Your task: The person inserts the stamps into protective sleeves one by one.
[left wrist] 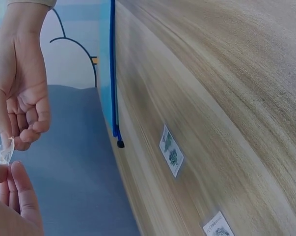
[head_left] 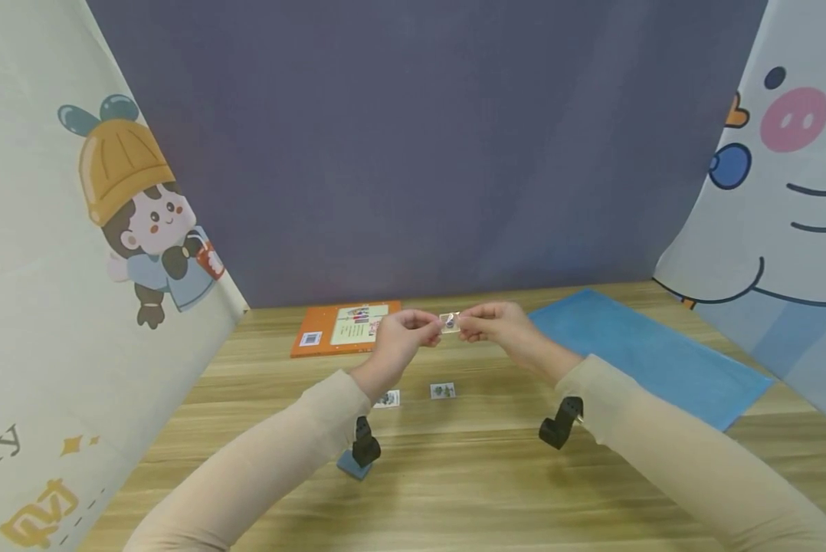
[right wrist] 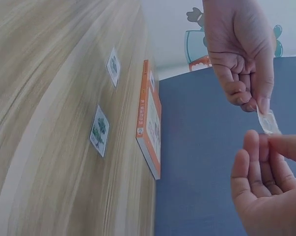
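Note:
Up above the table, a small see-through plastic sleeve (head_left: 450,323) with a dark printed picture is stretched between both hands. My left hand (head_left: 405,337) pinches its left edge between thumb and forefinger. From the opposite side, the thumb and forefinger of my right hand (head_left: 499,328) grip the right edge. In the right wrist view the sleeve (right wrist: 268,122) looks creased and shiny. Two stamp-like cards with green tree pictures lie flat on the wood below: one card (head_left: 443,391) in the middle, another card (head_left: 388,399) partly behind the left wrist.
An orange book (head_left: 313,322) lies at the back left of the wooden table (head_left: 454,491). A blue mat (head_left: 634,345) covers the back right. Close by the left wrist camera is a small blue square (head_left: 353,465). A dark curtain (head_left: 413,153) hangs behind the table.

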A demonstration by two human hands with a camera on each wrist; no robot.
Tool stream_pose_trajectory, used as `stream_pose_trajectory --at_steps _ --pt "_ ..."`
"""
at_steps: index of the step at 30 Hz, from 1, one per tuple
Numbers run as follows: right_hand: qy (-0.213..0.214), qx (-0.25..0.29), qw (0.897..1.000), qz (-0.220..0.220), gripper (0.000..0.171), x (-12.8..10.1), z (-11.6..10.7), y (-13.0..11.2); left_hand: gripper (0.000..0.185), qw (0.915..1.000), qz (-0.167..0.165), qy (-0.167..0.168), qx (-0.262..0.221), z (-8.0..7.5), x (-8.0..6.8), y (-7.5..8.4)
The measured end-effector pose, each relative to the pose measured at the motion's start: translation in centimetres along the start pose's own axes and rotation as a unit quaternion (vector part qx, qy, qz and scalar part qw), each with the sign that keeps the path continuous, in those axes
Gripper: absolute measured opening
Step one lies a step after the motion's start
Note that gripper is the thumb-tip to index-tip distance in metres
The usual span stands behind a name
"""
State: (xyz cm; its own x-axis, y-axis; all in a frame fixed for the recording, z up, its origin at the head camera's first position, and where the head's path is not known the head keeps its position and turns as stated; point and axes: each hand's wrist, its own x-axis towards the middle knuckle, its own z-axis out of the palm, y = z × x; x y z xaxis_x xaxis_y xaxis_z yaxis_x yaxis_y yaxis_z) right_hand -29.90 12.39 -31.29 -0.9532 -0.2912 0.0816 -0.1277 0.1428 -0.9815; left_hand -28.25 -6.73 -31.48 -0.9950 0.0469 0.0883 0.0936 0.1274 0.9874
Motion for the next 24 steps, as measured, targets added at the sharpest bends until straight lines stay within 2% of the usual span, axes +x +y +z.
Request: stream_pose_trajectory --at_steps 7,13,17,24 --pt "-0.022 0.003 0.999 -0.028 0.036 -0.4 -0.3 0.0 0.014 1.0000 -0.004 0.004 0.001 0.0 0.3 -0.2" --pt "-0.017 -0.026 0.999 -0.045 0.044 -0.9 -0.2 -0.2 0.018 0.9998 -0.008 -0.004 -0.020 0.3 0.3 -0.3" --pt "-0.011 -0.053 0.998 -0.037 0.045 -1.0 -0.4 -0.1 0.023 0.9994 -0.010 -0.016 -0.030 0.6 0.2 -0.3" --pt "0.000 -0.080 0.996 -0.039 0.047 -1.2 -1.1 0.5 0.033 0.9985 0.021 -0.045 -0.021 1.1 0.1 -0.6"
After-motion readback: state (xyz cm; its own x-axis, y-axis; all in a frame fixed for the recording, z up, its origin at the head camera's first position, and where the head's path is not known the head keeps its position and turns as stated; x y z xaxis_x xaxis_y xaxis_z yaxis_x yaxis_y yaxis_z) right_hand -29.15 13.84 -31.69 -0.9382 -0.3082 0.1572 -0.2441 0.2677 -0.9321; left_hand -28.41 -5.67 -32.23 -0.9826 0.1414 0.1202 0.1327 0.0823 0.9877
